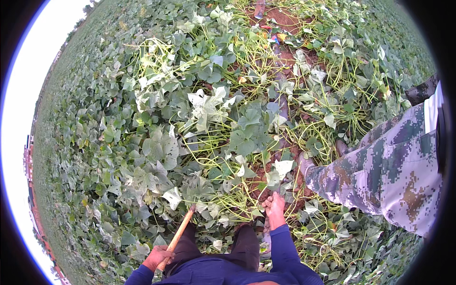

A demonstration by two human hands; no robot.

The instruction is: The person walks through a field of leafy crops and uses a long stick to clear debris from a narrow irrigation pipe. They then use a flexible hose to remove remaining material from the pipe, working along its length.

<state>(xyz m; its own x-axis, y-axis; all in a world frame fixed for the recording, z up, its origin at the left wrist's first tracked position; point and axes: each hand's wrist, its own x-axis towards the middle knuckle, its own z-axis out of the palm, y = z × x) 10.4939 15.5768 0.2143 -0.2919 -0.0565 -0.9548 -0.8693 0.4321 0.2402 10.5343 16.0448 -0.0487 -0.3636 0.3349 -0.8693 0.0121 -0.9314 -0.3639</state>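
The left hand's grip (159, 258) is wrapped around the lower end of a wooden handle (180, 232), whose darker far end reaches into leafy vines (247, 133). The right hand's grip (274, 207), fingers curled, sits just beside a pale leaf (283, 167); whether it holds a stem is unclear. Reddish soil (283, 21) shows toward the field's far edge. Near its right edge stands another person in camouflage trousers (394, 175).

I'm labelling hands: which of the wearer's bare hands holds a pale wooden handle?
The bare left hand holds the pale wooden handle; the bare right hand is apart from it.
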